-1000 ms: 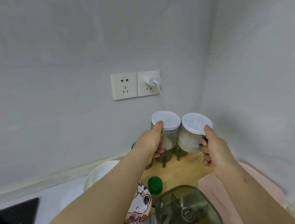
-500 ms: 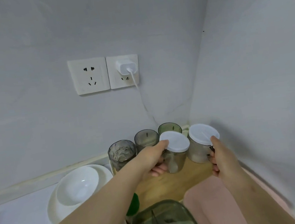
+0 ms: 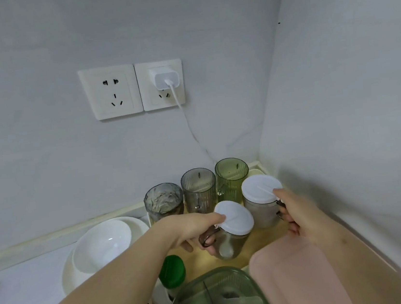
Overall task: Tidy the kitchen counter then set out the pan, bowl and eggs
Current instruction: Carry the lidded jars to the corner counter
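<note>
Two white-lidded glass jars are over the wooden tray (image 3: pixel 261 241) in the counter's back right corner. My left hand (image 3: pixel 191 228) grips the nearer jar (image 3: pixel 231 228) by its handle, thumb on the lid. My right hand (image 3: pixel 295 211) grips the farther jar (image 3: pixel 261 200) by its handle, thumb on its lid. That jar stands near the tray's back, beside the green glass. A white bowl (image 3: pixel 99 245) sits on a white plate (image 3: pixel 68 276) to the left. No pan or eggs show.
Three ribbed glasses, two grey (image 3: pixel 163 200) (image 3: pixel 198 186) and one green (image 3: pixel 231 174), line the tray's back. A green-capped bottle (image 3: pixel 172 270), a green-lidded container (image 3: pixel 212 299) and a pink board (image 3: pixel 300 276) lie in front. A charger cable (image 3: pixel 191 127) hangs from the wall socket.
Both hands have lowered the two jars toward the tray. The view tilted down, so the glasses and bowl came into sight.
</note>
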Demonstrator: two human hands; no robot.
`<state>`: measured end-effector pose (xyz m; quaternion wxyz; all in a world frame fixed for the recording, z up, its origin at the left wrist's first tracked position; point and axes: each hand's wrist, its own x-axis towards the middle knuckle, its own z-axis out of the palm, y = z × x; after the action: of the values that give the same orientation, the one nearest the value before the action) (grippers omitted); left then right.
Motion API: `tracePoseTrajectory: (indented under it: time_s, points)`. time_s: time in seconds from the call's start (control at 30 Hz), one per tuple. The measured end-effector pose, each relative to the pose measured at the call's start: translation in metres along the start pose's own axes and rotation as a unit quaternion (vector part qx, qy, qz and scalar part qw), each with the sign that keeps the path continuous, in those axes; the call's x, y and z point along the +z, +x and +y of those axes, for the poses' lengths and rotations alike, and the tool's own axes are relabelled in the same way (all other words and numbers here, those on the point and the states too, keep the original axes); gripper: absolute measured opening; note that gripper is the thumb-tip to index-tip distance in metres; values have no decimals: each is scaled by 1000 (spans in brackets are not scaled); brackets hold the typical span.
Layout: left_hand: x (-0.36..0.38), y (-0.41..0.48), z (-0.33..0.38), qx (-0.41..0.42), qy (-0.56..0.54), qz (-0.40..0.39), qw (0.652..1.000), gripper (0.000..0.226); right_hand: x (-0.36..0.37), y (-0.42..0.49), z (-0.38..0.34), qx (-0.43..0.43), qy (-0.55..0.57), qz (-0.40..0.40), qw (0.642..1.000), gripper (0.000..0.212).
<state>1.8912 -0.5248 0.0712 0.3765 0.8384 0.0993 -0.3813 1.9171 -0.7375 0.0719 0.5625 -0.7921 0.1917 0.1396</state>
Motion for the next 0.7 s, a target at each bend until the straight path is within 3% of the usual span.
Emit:
tracePoseTrajectory:
  time_s: [0.1,0.43,0.5,0.6,0.7]
  points:
    - [-5,-1,-7,-1,16,-16,1000,56,3,4,-2,-4,-19,-23,1000,41]
    - [-21,-18,-38,-43,56,40,997,44,19,1,0,-43,-83,-127,987,37]
    - [-24,-22,-49,-47,46,61,996,53,26,1,1,-48,-95,-145,984,38]
    - [-30,-29,-61,-50,49,70,995,61,36,-2,1,-55,-114,-155,980,39]
    - [-33,-36,-67,-42,54,79,995,49,39,-7,-1,-57,-113,-149,981,34]
